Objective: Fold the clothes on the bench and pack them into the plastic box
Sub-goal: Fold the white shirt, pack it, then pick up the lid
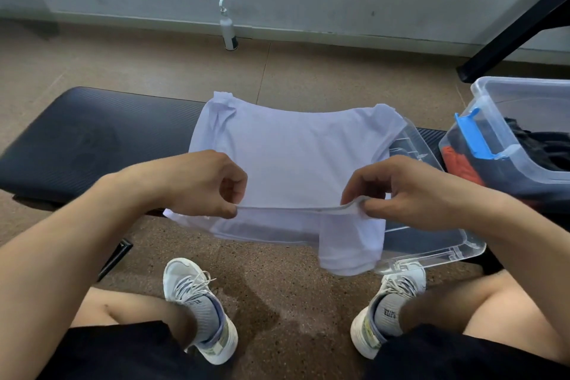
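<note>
A white T-shirt [293,151] lies spread across the black padded bench [86,139], its near part hanging over the bench's front edge. My left hand [200,185] pinches the folded near edge of the shirt on the left. My right hand [410,191] pinches the same edge on the right, and the edge is lifted and stretched between them. One sleeve hangs down below my right hand. The clear plastic box [524,108] with a blue latch stands at the bench's right end and holds dark and orange clothes.
The box's clear lid [431,244] lies on the bench under the shirt's right side. My feet in white sneakers stand on the brown floor below. A white bottle [228,31] stands by the far wall, and a black table leg [509,37] slants at the upper right.
</note>
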Action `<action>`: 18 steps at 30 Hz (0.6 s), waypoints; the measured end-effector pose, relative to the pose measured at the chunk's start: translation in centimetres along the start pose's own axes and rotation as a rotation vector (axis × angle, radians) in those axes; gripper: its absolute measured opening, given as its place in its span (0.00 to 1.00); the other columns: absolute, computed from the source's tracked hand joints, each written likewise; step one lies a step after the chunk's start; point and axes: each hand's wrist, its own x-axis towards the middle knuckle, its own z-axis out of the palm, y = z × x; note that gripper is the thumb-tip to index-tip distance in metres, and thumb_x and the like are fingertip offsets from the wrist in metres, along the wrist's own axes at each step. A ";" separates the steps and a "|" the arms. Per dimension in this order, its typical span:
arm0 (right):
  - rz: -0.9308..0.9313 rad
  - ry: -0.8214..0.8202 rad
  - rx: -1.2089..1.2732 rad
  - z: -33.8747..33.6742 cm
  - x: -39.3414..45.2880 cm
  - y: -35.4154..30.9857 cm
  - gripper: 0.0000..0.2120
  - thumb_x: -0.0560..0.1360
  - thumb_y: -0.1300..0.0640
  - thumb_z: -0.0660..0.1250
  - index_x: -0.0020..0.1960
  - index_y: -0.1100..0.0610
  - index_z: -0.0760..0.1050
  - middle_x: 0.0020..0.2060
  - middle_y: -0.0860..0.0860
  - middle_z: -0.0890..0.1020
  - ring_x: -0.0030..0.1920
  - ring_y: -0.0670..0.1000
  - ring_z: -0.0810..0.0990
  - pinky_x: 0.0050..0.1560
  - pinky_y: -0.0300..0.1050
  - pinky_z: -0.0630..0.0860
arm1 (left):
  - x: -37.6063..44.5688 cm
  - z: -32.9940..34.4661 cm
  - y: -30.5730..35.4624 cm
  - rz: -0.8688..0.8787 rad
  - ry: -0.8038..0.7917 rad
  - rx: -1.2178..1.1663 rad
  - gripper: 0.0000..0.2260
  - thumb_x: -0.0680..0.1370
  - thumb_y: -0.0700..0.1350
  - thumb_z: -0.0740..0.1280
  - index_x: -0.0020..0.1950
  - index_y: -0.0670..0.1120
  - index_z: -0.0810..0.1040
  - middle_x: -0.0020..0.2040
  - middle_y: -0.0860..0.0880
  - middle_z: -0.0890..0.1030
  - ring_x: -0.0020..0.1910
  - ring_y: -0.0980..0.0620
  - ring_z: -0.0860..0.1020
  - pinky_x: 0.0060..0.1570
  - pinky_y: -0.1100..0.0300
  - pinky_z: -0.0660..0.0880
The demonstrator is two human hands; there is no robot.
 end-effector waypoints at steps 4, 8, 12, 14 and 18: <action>0.041 -0.212 -0.078 0.4 -0.1 -0.6 0.09 0.76 0.55 0.69 0.53 0.43 0.83 0.41 0.41 0.84 0.40 0.45 0.81 0.44 0.45 0.79 | 0.1 0.6 0.6 -0.036 -0.186 0.037 0.11 0.68 0.56 0.77 0.39 0.53 0.80 0.37 0.57 0.83 0.36 0.61 0.79 0.38 0.62 0.76; 0.192 -0.317 -0.253 0.5 0.9 0.4 0.11 0.76 0.41 0.69 0.53 0.45 0.84 0.38 0.33 0.82 0.40 0.36 0.80 0.42 0.32 0.74 | 1.3 1.7 1.6 -0.023 -0.275 -0.034 0.18 0.65 0.63 0.78 0.39 0.51 0.81 0.34 0.57 0.83 0.29 0.62 0.76 0.28 0.70 0.68; 0.489 0.159 -0.224 -2.1 2.9 4.4 0.13 0.78 0.43 0.67 0.60 0.47 0.79 0.49 0.42 0.82 0.47 0.43 0.80 0.44 0.39 0.75 | 3.6 3.1 3.6 0.139 0.026 -0.125 0.15 0.69 0.62 0.75 0.43 0.52 0.80 0.38 0.54 0.81 0.38 0.58 0.77 0.41 0.59 0.76; 0.605 0.384 -0.071 -3.1 3.8 6.0 0.20 0.79 0.47 0.67 0.70 0.49 0.71 0.59 0.49 0.80 0.55 0.50 0.80 0.52 0.45 0.77 | 4.4 4.2 5.5 0.224 0.189 -0.155 0.15 0.70 0.62 0.74 0.46 0.54 0.78 0.40 0.57 0.78 0.41 0.58 0.76 0.44 0.57 0.76; 0.682 0.551 0.034 -3.5 6.2 8.4 0.32 0.79 0.45 0.67 0.78 0.51 0.59 0.73 0.54 0.71 0.69 0.58 0.74 0.66 0.58 0.74 | 5.5 6.5 10.4 0.330 0.310 -0.036 0.26 0.66 0.74 0.68 0.49 0.55 0.71 0.42 0.58 0.74 0.41 0.57 0.72 0.40 0.58 0.70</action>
